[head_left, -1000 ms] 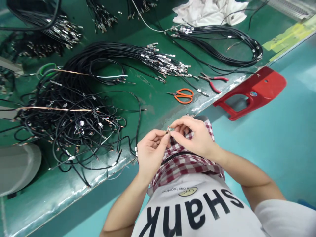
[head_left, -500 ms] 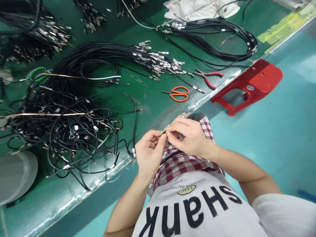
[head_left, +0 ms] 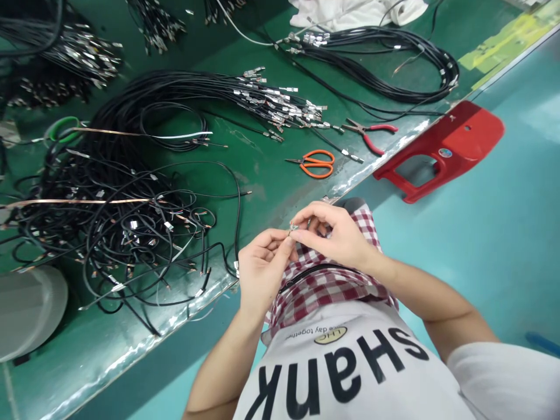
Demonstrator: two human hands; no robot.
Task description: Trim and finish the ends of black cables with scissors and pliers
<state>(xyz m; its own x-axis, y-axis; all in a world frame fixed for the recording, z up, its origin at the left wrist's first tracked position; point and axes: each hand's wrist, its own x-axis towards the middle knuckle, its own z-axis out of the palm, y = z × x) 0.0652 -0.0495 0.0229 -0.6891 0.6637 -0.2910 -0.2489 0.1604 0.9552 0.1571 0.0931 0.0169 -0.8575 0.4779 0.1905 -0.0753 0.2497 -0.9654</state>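
My left hand (head_left: 261,269) and my right hand (head_left: 336,233) meet in front of my chest, just off the near edge of the green table (head_left: 262,175). Both pinch a small metal terminal (head_left: 292,228) between their fingertips. A thin black wire (head_left: 227,256) runs from my left hand up onto the table. A tangled heap of black wires with metal ends (head_left: 118,221) lies to the left of my hands. A neater bundle of black wires with terminals (head_left: 262,99) lies further back.
Orange scissors (head_left: 315,163) and red-handled pliers (head_left: 371,131) lie near the table's edge. Another wire loop (head_left: 394,64) and a white cloth (head_left: 350,11) are at the back right. A red plastic stool (head_left: 446,151) stands on the teal floor. A pale round object (head_left: 26,309) sits at the left.
My hands stay pinched together on the terminal, with small finger shifts. The view has drifted slightly, so the table's things sit a little further left and higher.
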